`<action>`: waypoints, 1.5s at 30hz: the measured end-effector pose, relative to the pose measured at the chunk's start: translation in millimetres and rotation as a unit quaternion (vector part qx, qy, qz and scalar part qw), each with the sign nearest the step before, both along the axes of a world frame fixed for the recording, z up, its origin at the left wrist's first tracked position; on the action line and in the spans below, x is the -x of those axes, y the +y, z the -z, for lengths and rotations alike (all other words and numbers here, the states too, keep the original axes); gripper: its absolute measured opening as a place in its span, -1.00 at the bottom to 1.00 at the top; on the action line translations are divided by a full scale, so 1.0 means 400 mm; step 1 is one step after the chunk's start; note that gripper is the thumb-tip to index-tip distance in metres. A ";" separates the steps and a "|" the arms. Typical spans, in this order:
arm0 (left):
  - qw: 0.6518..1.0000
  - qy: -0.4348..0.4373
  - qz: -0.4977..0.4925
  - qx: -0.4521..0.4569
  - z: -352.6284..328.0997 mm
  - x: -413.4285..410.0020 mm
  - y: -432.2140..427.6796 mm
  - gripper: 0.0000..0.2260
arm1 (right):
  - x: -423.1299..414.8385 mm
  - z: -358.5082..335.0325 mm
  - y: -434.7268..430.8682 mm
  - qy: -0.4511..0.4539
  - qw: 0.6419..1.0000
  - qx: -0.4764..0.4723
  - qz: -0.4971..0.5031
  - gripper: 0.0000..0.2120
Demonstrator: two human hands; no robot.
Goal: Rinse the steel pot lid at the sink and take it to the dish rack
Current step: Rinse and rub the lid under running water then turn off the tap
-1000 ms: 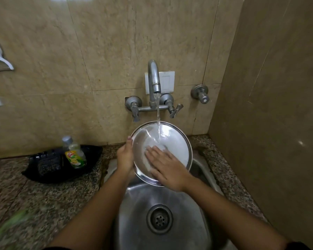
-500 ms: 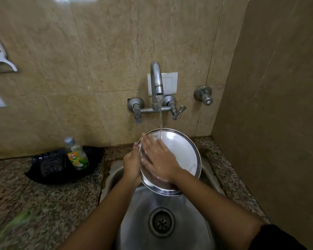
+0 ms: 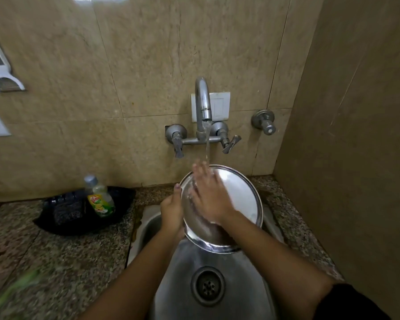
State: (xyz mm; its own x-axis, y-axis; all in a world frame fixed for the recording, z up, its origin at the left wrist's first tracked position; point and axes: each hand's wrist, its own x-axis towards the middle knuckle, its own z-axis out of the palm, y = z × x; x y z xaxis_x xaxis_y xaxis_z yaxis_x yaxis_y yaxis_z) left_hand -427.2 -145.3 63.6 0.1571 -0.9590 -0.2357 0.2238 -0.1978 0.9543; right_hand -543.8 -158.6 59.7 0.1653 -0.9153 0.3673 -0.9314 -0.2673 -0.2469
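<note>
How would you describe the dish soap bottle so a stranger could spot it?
Start at the steel sink and look left along the speckled counter to a black tray. The bottle stands there, the only clear one, with a yellow-green label and grey cap.

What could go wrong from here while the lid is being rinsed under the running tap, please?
The wet lid is gripped only at its edge by the left hand while the right hand rubs it, so it might slip into the sink. Water striking the tilted lid may splash onto the counter.
</note>
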 end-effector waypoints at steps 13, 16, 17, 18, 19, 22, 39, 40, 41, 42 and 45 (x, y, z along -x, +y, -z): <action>0.999 0.027 0.011 0.030 -0.015 -0.043 -0.014 -0.76 | 0.128 0.044 0.038 0.071 0.997 0.009 0.043 -0.42; 0.997 0.045 0.048 0.048 -0.031 -0.044 -0.016 -0.89 | 0.080 -0.002 -0.012 -0.007 0.996 0.042 0.075 -0.46; 0.996 0.040 0.057 0.052 -0.035 -0.045 -0.018 -0.89 | 0.063 -0.020 -0.025 -0.037 0.995 0.051 0.083 -0.50; 0.996 0.033 0.069 0.055 -0.037 -0.046 -0.019 -0.89 | 0.047 -0.037 -0.037 -0.050 0.993 0.059 0.092 -0.55; 0.995 0.027 0.083 0.056 -0.039 -0.046 -0.019 -0.90 | 0.031 -0.055 -0.046 -0.036 0.993 0.065 0.089 -0.62; 0.991 0.008 0.117 0.059 -0.036 -0.035 -0.019 -0.94 | -0.006 -0.088 -0.052 0.075 0.991 0.078 -0.081 -0.74; 0.988 -0.036 0.123 0.083 -0.011 -0.044 -0.032 -0.90 | 0.059 -0.105 -0.031 -0.110 0.983 -0.059 -0.134 -0.73; 0.990 -0.019 0.113 0.079 -0.005 -0.052 -0.030 -0.88 | 0.083 -0.105 -0.028 -0.206 0.971 -0.073 -0.099 -0.73; 0.992 0.000 0.102 0.071 0.001 -0.062 -0.029 -0.86 | 0.104 -0.103 -0.025 -0.301 0.948 -0.077 -0.066 -0.72; 0.993 0.019 0.094 0.062 0.005 -0.072 -0.030 -0.87 | 0.119 -0.100 -0.024 -0.368 0.926 -0.070 -0.036 -0.72; 0.991 0.016 0.128 0.046 -0.007 -0.081 -0.050 -0.89 | 0.119 -0.106 -0.033 -0.395 0.917 -0.057 -0.009 -0.72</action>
State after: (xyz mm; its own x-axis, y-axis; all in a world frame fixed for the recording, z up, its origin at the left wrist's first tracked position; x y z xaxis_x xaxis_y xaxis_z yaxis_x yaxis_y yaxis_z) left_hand -394.8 -165.3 66.2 -0.1010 -0.9842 -0.1455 0.2087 -0.1640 0.9641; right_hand -591.4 -171.7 102.2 -0.0950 -0.9549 0.2814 -0.4458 -0.2120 -0.8697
